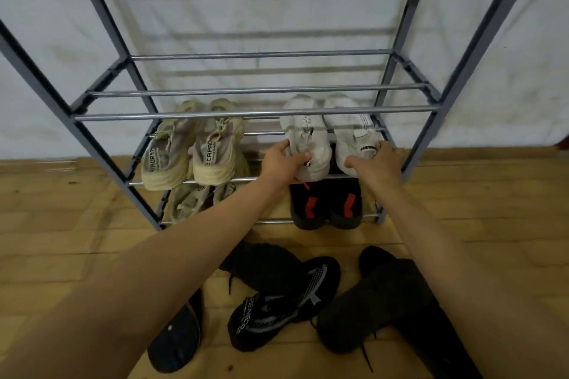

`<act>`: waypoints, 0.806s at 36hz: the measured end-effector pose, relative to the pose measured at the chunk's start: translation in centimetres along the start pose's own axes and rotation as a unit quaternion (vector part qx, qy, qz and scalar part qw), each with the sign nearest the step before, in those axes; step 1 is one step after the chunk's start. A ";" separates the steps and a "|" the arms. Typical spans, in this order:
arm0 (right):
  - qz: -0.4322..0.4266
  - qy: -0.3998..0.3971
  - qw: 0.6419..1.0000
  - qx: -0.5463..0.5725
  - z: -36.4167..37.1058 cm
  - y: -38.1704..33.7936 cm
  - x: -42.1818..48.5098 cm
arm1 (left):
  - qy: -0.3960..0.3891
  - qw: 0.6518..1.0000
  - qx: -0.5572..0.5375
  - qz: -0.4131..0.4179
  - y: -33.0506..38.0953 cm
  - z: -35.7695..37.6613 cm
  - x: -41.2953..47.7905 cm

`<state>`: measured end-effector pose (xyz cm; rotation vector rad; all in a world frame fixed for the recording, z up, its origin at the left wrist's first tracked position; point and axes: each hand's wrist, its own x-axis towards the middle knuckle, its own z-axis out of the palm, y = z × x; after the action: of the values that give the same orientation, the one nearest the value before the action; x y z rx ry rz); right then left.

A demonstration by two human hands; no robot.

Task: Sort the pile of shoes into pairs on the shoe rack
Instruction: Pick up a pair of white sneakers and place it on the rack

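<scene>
A grey metal shoe rack [255, 108] stands against a white sheet. On its second-lowest shelf at the right, two white sneakers lie side by side, toes to the back. My left hand [281, 161] grips the heel of the left white sneaker [303, 132]. My right hand [377, 163] grips the heel of the right white sneaker [351, 129]. A beige pair [191, 148] sits on the same shelf at the left. Below are another beige pair [197, 198] and a black pair with red marks [326, 206]. Several black shoes [277, 301] lie on the floor.
The wooden floor [61, 224] spreads around the rack. The two upper shelves of the rack hold nothing. A dark trouser leg [431, 332] shows at the lower right beside the black shoes.
</scene>
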<state>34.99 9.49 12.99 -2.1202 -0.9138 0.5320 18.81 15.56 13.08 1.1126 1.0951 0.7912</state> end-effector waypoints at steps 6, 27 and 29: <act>-0.014 0.006 1.000 0.002 0.1 1.2 0.1 | 0.000 0.997 0.077 -0.001 -1.0 1.0 2.8; -0.082 0.040 0.996 0.023 0.9 2.8 -0.7 | 0.008 0.973 0.229 0.023 -1.6 1.4 2.8; -0.085 0.033 0.996 0.005 0.8 2.9 -0.8 | 0.011 0.970 0.241 0.025 -1.6 1.3 2.8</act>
<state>35.22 7.93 10.28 -2.0163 -1.0394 0.3777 20.85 17.28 10.84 1.5434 1.3229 0.5885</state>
